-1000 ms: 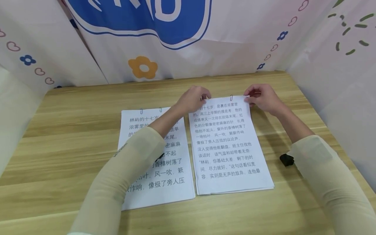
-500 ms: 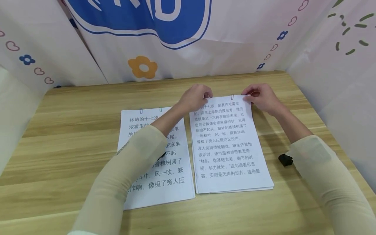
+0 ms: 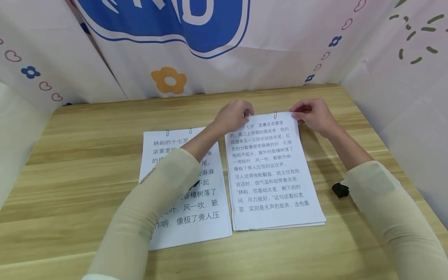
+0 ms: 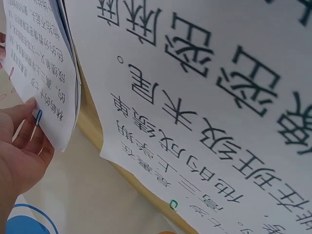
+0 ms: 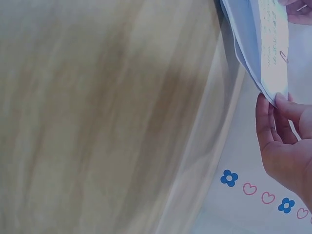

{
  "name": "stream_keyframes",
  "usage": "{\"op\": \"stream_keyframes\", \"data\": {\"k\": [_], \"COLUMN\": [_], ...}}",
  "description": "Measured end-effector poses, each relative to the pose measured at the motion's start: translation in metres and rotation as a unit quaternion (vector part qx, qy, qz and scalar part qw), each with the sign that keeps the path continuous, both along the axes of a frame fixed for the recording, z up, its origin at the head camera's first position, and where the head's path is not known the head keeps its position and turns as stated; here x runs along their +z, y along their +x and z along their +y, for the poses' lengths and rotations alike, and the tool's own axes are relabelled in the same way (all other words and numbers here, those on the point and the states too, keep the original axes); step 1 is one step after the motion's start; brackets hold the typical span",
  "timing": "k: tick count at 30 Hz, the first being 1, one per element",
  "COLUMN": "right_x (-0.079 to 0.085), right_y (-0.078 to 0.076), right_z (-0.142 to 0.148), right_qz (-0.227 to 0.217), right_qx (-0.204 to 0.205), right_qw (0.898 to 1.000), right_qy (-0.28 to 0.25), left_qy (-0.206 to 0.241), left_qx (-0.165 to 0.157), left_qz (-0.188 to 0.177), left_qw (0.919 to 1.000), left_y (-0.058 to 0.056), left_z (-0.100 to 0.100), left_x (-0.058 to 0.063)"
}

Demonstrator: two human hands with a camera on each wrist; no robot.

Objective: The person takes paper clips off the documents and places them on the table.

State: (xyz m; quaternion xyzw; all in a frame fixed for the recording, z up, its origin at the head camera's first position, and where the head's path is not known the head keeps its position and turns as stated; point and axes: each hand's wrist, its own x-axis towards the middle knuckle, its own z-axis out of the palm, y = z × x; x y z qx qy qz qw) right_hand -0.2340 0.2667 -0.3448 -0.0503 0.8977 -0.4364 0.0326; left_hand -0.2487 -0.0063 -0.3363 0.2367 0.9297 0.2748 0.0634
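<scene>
A wooden table (image 3: 87, 167) fills most of the scene. A white cloth (image 3: 280, 58) with flowers and hearts hangs at the far side. The right stack (image 3: 273, 175) of paper is over the middle of the table, just beside the left stack (image 3: 210, 217), and both have black writing. The left arm (image 3: 168, 182) hides part of the left stack. The left hand (image 3: 232, 114) pinches the far left corner of the right stack between thumb and fingers. The right hand (image 3: 313, 114) pinches its far right corner the same way. A small black thing (image 3: 340, 190) shows by the right cuff (image 3: 367, 177). Little clips sit on the far edges: a red clip (image 3: 275, 115) and a blue clip (image 4: 37, 118) on the right stack, a green clip (image 3: 190, 130) on the left. The blue one is right by the left hand's fingers.
</scene>
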Motion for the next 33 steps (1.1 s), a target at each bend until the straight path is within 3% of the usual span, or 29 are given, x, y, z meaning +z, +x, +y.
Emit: {"op": "stream_keyframes", "data": {"k": [13, 24, 33], "right_x": [-0.002, -0.002, -0.005], "right_y": [-0.001, 0.001, -0.002], "right_z": [0.001, 0.004, 0.005], "right_qz": [0.029, 0.024, 0.023], "right_qx": [0.004, 0.001, 0.000], "right_qw": [0.999, 0.999, 0.999], "right_qy": [-0.014, -0.023, -0.023], "left_qy": [0.018, 0.046, 0.065], "left_qx": [-0.011, -0.026, -0.025], "left_qz": [-0.013, -0.024, -0.032], "left_qw": [0.9997, 0.9983, 0.9970], "left_y": [-0.005, -0.012, -0.014], "left_z": [0.023, 0.053, 0.061], "left_x": [0.004, -0.001, -0.003]}}
